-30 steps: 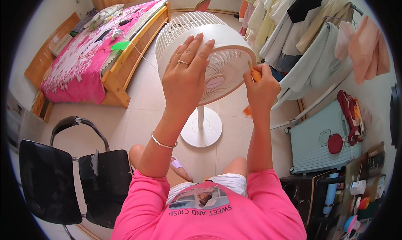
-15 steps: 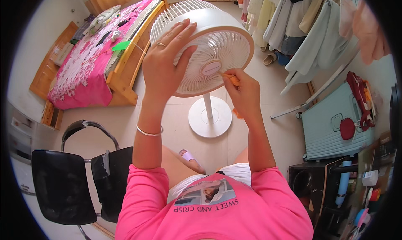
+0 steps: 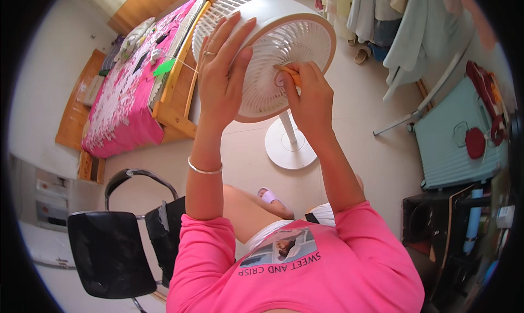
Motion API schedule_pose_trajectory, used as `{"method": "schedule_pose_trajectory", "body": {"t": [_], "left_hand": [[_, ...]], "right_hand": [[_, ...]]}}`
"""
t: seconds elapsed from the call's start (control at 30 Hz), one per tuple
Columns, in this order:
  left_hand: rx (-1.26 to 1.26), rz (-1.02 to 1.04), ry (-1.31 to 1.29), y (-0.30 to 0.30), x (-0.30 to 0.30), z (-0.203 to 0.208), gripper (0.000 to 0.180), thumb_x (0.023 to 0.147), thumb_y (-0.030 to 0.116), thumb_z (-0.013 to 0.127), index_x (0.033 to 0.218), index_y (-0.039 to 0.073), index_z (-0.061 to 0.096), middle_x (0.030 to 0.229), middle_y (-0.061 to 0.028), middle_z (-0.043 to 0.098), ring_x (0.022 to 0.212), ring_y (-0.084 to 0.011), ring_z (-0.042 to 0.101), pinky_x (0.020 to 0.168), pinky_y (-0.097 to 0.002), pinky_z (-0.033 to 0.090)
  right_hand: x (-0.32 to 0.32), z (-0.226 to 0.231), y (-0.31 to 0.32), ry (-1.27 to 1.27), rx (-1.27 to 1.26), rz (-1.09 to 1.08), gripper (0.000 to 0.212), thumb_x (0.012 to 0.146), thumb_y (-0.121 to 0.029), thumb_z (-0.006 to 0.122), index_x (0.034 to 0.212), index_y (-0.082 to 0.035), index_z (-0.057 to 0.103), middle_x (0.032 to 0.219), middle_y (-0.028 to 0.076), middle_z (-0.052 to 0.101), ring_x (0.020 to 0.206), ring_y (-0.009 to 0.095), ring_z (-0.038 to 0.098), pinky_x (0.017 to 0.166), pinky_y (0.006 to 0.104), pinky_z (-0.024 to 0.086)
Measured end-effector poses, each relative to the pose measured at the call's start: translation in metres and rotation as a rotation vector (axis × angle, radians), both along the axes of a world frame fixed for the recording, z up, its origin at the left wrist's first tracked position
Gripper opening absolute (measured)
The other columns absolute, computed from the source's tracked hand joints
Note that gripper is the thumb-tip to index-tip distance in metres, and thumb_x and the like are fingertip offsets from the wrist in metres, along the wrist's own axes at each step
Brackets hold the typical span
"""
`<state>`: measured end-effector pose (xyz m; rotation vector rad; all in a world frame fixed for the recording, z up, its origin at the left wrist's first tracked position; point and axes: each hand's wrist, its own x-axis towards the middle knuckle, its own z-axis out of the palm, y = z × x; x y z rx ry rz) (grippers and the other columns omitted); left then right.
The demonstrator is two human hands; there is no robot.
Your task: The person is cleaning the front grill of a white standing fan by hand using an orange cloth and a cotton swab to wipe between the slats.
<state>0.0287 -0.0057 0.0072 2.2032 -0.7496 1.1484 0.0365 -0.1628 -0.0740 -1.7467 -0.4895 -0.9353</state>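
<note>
A white pedestal fan (image 3: 273,37) with a spiral front grille stands before me on a round base (image 3: 291,144). My left hand (image 3: 222,75) lies against the left side of its housing, fingers stretched out over the rim. At the grille's centre my right hand (image 3: 308,92) pinches an orange cloth (image 3: 295,76). The cloth touches the area around the round hub badge, which the hand and cloth partly cover. Most of the cloth is hidden inside my fingers.
A bed with a pink cover (image 3: 128,105) stands at the far left, a black chair (image 3: 109,253) at the near left. Clothes (image 3: 376,18) hang at the far right. Below them are a light blue suitcase (image 3: 456,138) and a dark cabinet (image 3: 428,220).
My right hand has moved up and over the hub with the orange cloth. The left hand stays on the housing. My view has shifted, so the room appears further right at floor level.
</note>
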Motion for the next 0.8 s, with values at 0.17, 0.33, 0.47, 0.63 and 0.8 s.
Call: {"method": "schedule_pose_trajectory", "body": {"t": [0.17,0.33,0.47,0.63,0.8], "left_hand": [[0.021,0.049,-0.038,-0.016,-0.006,-0.005,0.034,0.099,0.012,0.053,0.131,0.007,0.064,0.141,-0.0178,0.056,0.135,-0.0377,0.047,0.114,-0.0472,0.030],[0.035,0.065,-0.041,-0.029,-0.013,-0.010,0.034,0.102,0.014,0.050,0.132,0.006,0.063,0.142,-0.0181,0.055,0.137,-0.0378,0.045,0.113,-0.0467,0.031],[0.028,0.090,-0.036,-0.035,-0.014,-0.011,0.034,0.103,0.017,0.049,0.133,0.007,0.062,0.143,-0.0171,0.055,0.137,-0.0376,0.044,0.113,-0.0465,0.031],[0.011,0.097,-0.036,-0.040,-0.009,-0.012,0.034,0.104,0.017,0.048,0.133,0.006,0.062,0.143,-0.0167,0.054,0.138,-0.0365,0.044,0.114,-0.0462,0.031],[0.021,0.125,-0.030,-0.049,-0.006,-0.013,0.035,0.104,0.016,0.046,0.134,0.005,0.061,0.144,-0.0179,0.052,0.138,-0.0358,0.043,0.113,-0.0458,0.032]], "right_hand": [[-0.010,-0.001,0.014,-0.042,0.015,-0.077,0.017,0.084,-0.009,0.070,0.095,-0.006,0.058,0.086,0.010,0.060,0.078,0.030,0.063,0.063,0.0404,0.052],[-0.012,-0.007,0.006,-0.013,0.064,-0.138,0.017,0.083,-0.007,0.071,0.096,-0.006,0.060,0.086,0.010,0.062,0.074,0.031,0.065,0.062,0.0379,0.052],[-0.017,0.001,0.003,0.014,0.159,0.017,0.016,0.083,-0.010,0.071,0.094,-0.006,0.060,0.086,0.011,0.065,0.073,0.032,0.066,0.062,0.0394,0.053],[-0.011,-0.032,-0.014,0.166,0.225,-0.053,0.017,0.082,-0.010,0.071,0.095,-0.005,0.060,0.086,0.012,0.066,0.075,0.032,0.066,0.062,0.0397,0.053],[-0.022,-0.052,0.012,-0.014,0.105,-0.001,0.015,0.080,-0.008,0.071,0.090,-0.008,0.060,0.081,0.008,0.061,0.068,0.027,0.065,0.056,0.0377,0.052]]}}
